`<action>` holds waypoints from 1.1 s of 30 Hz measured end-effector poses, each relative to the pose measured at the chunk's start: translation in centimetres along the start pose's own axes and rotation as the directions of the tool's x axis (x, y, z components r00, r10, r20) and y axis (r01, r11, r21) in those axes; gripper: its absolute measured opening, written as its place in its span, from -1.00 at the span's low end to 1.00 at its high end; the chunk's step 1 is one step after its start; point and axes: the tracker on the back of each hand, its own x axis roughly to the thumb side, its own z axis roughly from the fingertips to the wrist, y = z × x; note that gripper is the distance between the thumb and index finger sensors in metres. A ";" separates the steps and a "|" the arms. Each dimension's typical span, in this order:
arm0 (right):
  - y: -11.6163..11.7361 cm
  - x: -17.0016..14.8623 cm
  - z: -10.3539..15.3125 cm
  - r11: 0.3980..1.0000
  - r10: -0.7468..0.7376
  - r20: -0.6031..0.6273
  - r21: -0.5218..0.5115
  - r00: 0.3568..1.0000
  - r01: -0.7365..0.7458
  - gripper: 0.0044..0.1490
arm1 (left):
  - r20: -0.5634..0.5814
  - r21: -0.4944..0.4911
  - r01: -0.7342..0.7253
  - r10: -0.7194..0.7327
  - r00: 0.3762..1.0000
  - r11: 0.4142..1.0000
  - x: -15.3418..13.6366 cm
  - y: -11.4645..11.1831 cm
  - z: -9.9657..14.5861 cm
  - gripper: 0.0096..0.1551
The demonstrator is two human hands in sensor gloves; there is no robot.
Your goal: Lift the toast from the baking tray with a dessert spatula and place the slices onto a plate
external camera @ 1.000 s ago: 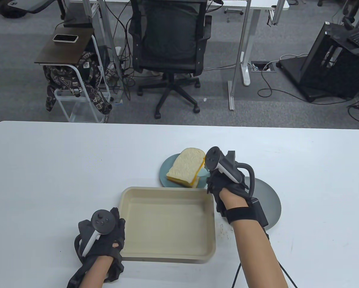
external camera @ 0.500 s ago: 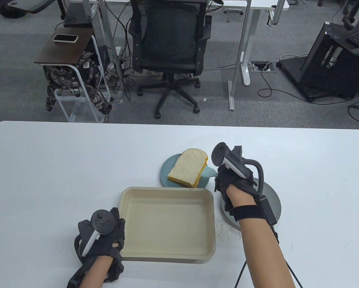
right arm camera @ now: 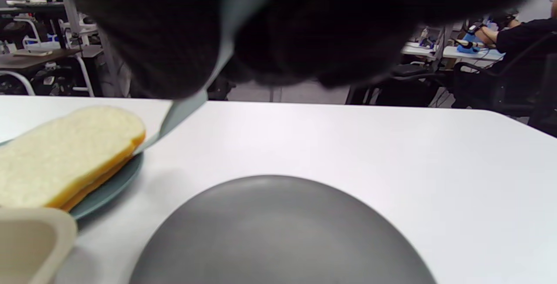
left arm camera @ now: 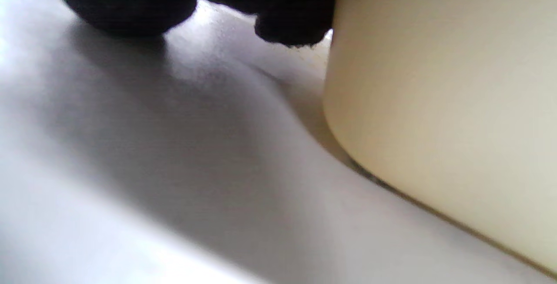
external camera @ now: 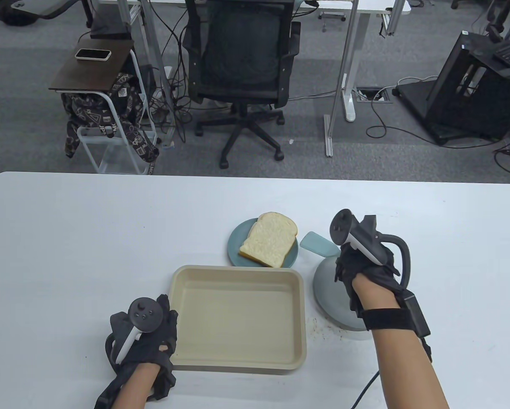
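toast: two pale slices (external camera: 269, 244) lie stacked flat on the small teal plate (external camera: 234, 247), just beyond the far edge of the baking tray; a second ago the top slice was tilted up on the spatula blade, now it has settled level.
spatula: the pale teal blade (external camera: 319, 244) is out from under the bread and clear of the teal plate, hanging to its right over the far left rim of the grey plate (external camera: 329, 285); half a second ago it was tucked beneath the slice.
right hand: the gloved hand (external camera: 362, 267) grasps the spatula handle, fingers curled around it, and has drawn back to the right, over the grey plate.
left hand: the gloved hand (external camera: 146, 336) rests on the table against the tray's near left corner, unmoved; whether it clutches the wall or only lies beside it cannot be told.
baking tray: the cream tray (external camera: 238, 362) sits empty near the front, in the same spot.
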 end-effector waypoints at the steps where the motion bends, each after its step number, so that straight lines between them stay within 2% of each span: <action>1: -0.2 -0.7 0.4 1.000 -0.017 -0.003 -0.016 1.000 0.016 -0.36 | 0.000 0.000 0.000 0.000 1.000 1.000 0.0 0.0 0.0 -0.28; 4: -0.2 -3.3 2.2 0.992 -0.087 -0.004 -0.089 0.996 0.087 -0.36 | 0.000 0.001 0.001 -0.001 1.000 1.000 0.0 0.0 0.0 -0.28; 8: 1.4 -6.9 5.0 0.962 -0.214 0.009 -0.172 0.977 0.213 -0.35 | 0.000 0.001 0.001 -0.001 1.000 1.000 0.0 0.0 0.0 -0.28; 15: 7.7 -10.9 8.2 0.899 -0.394 -0.003 -0.211 0.919 0.384 -0.36 | 0.000 0.003 0.003 -0.003 1.000 1.000 0.0 0.0 0.0 -0.28; 18: 10.5 -11.6 8.7 0.873 -0.454 -0.022 -0.210 0.891 0.440 -0.35 | -0.001 0.002 0.004 -0.004 1.000 1.000 0.0 0.0 0.0 -0.28; 22: 13.2 -11.9 8.7 0.860 -0.490 -0.055 -0.191 0.870 0.472 -0.35 | -0.001 0.002 0.004 -0.004 1.000 1.000 0.0 0.0 0.0 -0.28; 33: 16.0 -11.2 8.5 0.865 -0.488 -0.079 -0.180 0.869 0.469 -0.34 | -0.004 0.002 0.007 -0.007 1.000 1.000 0.1 0.0 0.0 -0.28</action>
